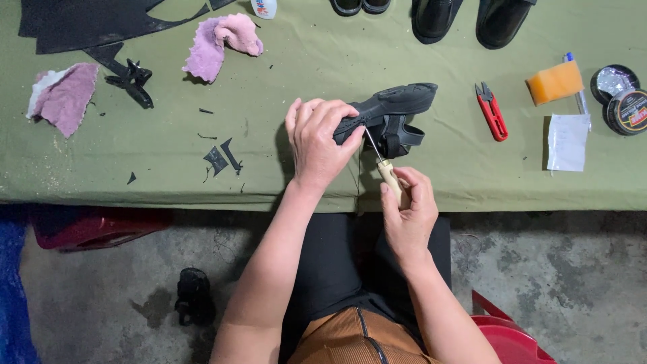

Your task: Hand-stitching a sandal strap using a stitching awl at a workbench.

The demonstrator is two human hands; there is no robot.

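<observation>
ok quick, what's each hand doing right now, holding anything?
Left hand: closed over the black sandal, holding it sole-up on the green table.
Right hand: closed around the wooden-handled awl, its metal tip at the sandal.

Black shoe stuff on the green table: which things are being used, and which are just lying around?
In use:
black rubber-soled sandal, under left hand
wooden-handled metal awl, in right hand

Lying about:
red thread snips
orange sponge
pink fuzzy cloths
round polish tins

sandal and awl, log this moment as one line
left hand: holds black sandal sole up | right hand: grips wooden-handled awl, tip at sole edge | surface: green table
</observation>
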